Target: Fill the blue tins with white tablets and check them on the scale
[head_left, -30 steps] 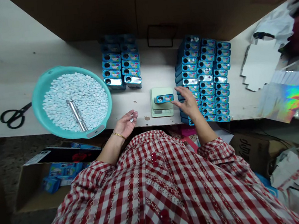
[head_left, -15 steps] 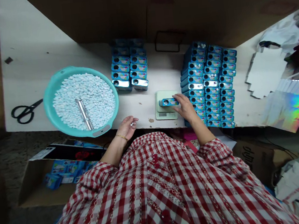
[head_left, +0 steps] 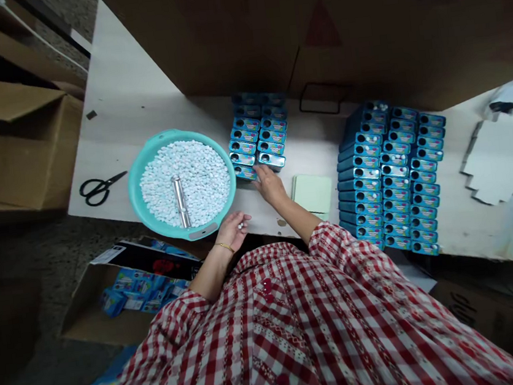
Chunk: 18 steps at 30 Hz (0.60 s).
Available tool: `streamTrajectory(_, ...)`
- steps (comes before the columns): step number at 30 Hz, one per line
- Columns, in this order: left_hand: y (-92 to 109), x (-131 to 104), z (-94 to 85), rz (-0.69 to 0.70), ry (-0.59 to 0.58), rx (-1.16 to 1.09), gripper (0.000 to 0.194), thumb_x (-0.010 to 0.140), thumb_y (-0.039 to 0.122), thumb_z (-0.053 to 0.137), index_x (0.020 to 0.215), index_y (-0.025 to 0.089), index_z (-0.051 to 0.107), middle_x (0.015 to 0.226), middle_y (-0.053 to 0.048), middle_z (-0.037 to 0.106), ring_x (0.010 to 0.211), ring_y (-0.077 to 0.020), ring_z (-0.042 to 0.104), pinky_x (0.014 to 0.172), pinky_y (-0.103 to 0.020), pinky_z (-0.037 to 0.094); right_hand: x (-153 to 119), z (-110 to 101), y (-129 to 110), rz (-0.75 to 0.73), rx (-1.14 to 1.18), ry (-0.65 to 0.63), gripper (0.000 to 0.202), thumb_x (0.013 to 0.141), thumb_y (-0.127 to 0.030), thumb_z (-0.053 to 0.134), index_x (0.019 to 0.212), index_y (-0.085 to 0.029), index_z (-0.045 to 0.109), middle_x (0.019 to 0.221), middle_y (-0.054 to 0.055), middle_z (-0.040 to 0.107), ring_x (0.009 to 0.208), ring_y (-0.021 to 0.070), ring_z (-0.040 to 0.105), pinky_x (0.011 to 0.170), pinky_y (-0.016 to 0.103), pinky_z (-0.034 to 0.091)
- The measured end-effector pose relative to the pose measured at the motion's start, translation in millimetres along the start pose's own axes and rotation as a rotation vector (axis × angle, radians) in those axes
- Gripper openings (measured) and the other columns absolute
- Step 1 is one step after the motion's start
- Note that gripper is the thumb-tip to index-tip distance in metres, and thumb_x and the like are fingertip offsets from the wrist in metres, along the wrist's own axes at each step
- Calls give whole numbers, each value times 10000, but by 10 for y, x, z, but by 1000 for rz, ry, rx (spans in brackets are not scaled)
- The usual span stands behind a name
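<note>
Nearest, the left hand (head_left: 233,232) curls its fingers around a few white pellets (head_left: 240,226), close to the turquoise bowl (head_left: 137,197). Slightly beyond lies a pale scale (head_left: 312,191) on the desk (head_left: 258,211). Farther, the right hand's (head_left: 269,186) fingers meet one end of a blue tin (head_left: 244,172); whether they grip it, I cannot tell. Behind stands a cardboard box (head_left: 243,39).

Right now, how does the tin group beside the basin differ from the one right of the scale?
The left tin group has two columns; the right tin group has three longer ones. White pieces show in the right tin group, while the left tin group's visible openings look dark. The right hand is at the left tin group's near end; no hand is on the right one. Both groups are blue.
</note>
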State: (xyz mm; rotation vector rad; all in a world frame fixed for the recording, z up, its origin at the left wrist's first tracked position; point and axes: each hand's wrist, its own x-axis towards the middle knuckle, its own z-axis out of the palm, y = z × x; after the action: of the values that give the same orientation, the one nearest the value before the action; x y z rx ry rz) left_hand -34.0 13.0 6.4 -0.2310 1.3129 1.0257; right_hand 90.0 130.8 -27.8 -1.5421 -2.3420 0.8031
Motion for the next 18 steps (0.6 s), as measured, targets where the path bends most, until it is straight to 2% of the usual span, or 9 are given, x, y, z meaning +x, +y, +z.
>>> streamTrajectory(2,18,10,-11,-6,-10,6,137,734,66,627,728,140,512,614,-32,625,457,-46,462,381,-114,292,-77,-115,117,-29,21,56,409,854,-189,518,1262,-164,497,1290,144,497,1136,234,503,923,374,460)
streamTrajectory(4,38,35,-35,-16,-12,14,155,707,58,648,716,141,517,625,-33,630,463,-46,468,385,-112,297,-288,-386,391,10,-7,157,358,867,-216,502,1221,-168,534,1282,142,503,1160,240,488,959,393,432)
streamTrajectory(7,62,91,-58,-43,-17,28,132,699,39,628,734,136,547,628,-36,629,467,-50,479,394,-117,318,-837,-931,931,188,-141,404,284,873,-255,485,1108,-150,605,1156,154,569,1092,260,518,946,430,418)
streamTrajectory(9,64,121,-46,-63,-32,48,117,704,33,602,765,129,575,621,-33,618,466,-53,486,398,-125,332,-1318,-1240,1228,288,-246,485,233,864,-296,500,989,-166,647,1030,135,612,1000,263,551,891,431,438)
streamTrajectory(11,52,135,-14,-75,-47,75,118,704,35,587,780,124,590,616,-27,608,463,-55,490,402,-131,343,-1829,-1415,1391,285,-284,400,212,861,-327,514,891,-176,659,922,111,631,913,248,570,838,402,450)
streamTrajectory(13,25,135,29,-78,-59,104,117,700,39,580,778,124,597,613,-24,604,460,-55,492,407,-134,354,-2303,-1443,1420,244,-294,238,216,854,-355,535,839,-179,660,872,94,634,853,229,575,794,369,449)
streamTrajectory(16,-37,130,100,-87,-69,152,117,687,43,585,768,125,601,604,-17,601,455,-54,489,410,-137,360,-2817,-1297,1354,235,-384,14,223,834,-369,573,903,-180,668,952,103,639,859,236,565,759,362,429)
streamTrajectory(18,-86,125,154,-99,-67,180,110,680,45,591,755,125,597,594,-13,597,448,-55,485,402,-137,354,-3001,-1161,1340,265,-471,-53,229,837,-328,572,990,-185,664,1057,118,626,904,253,549,752,367,417)
